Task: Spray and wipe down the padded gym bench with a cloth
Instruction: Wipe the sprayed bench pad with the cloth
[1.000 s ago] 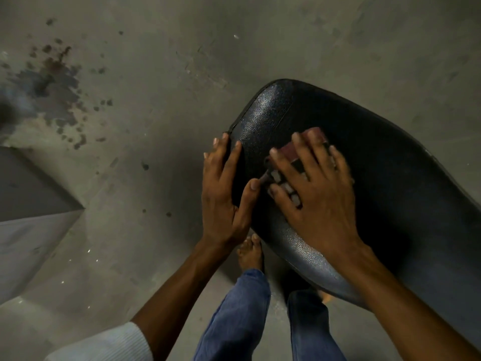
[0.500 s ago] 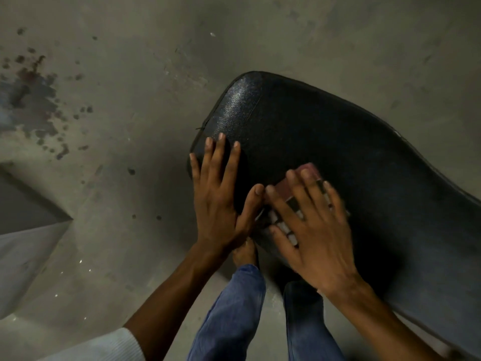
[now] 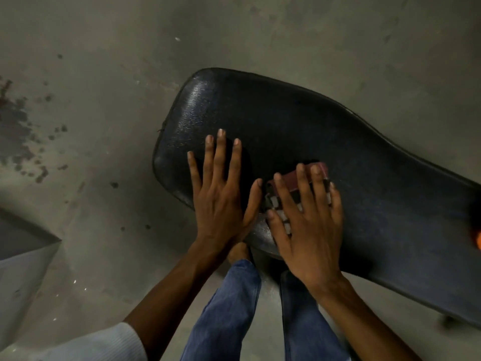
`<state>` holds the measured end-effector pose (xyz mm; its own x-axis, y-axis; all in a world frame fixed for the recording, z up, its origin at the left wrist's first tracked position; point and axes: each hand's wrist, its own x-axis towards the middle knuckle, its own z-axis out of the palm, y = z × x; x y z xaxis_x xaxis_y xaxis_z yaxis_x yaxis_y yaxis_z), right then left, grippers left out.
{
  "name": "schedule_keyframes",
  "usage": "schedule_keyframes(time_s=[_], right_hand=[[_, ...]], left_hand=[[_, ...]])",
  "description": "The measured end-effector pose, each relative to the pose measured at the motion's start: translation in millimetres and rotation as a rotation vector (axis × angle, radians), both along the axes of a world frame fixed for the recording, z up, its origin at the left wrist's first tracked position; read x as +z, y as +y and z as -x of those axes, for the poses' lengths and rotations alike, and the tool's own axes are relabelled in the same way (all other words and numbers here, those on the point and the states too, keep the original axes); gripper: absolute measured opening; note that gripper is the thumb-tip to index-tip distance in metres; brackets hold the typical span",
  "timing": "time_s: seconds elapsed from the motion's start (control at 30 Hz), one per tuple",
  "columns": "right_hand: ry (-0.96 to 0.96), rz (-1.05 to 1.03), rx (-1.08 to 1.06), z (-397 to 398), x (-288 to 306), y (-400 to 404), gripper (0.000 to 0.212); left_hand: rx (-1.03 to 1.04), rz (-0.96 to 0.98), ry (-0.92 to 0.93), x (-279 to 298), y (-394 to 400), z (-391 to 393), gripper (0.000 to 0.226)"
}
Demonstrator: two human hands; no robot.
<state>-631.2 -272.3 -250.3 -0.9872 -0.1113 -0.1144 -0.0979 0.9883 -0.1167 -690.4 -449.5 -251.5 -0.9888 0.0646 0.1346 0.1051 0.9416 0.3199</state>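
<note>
One bench point(image 3: 325, 142), one cloth point(image 3: 294, 190), two flat hands: left hand point(image 3: 221, 201), right hand point(image 3: 309, 227).

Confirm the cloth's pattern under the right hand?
Checked dark and pale squares with a maroon band at the far edge, on the cloth in the head view, pressed flat under the right hand.

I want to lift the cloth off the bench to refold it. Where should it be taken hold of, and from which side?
Probably by the maroon edge of the cloth, the part poking out past the fingertips of the right hand, pinched from the far side. The rest lies flat on the bench under that palm, and the left hand blocks its left side.
</note>
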Motion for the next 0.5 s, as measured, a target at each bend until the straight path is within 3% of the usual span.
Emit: schedule_keyframes(time_s=[0.27, 0.5], right_hand=[[0.045, 0.034, 0.127, -32, -3, 42, 0.067], [0.041, 0.029, -0.277, -32, -1, 79, 0.068]], left_hand=[[0.005, 0.04, -0.059, 2, 12, -2, 0.075], [-0.145, 0.034, -0.047, 5, 55, -6, 0.077]])
